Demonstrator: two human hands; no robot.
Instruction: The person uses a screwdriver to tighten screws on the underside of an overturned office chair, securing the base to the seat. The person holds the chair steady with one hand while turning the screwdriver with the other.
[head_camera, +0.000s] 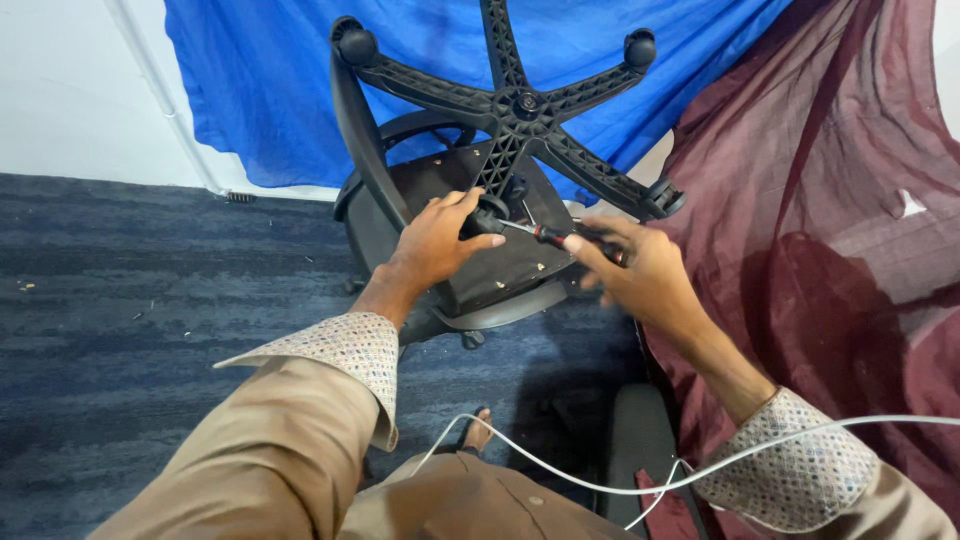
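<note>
A black office chair lies tipped over, its five-armed wheeled base (520, 105) pointing toward me and the seat underside (500, 262) facing up. My left hand (438, 240) rests on the seat underside near the mechanism under the centre column, fingers curled around a dark part there. My right hand (640, 270) grips the red-and-black handle of a screwdriver (548, 235), whose metal shaft points left toward the mechanism beside my left hand's fingertips.
Dark blue carpet (150, 300) covers the floor. A blue cloth (270, 90) hangs behind the chair and a maroon cloth (840, 200) drapes at the right. A white cable (640, 480) crosses my lap. A black pad (640, 440) lies near my right forearm.
</note>
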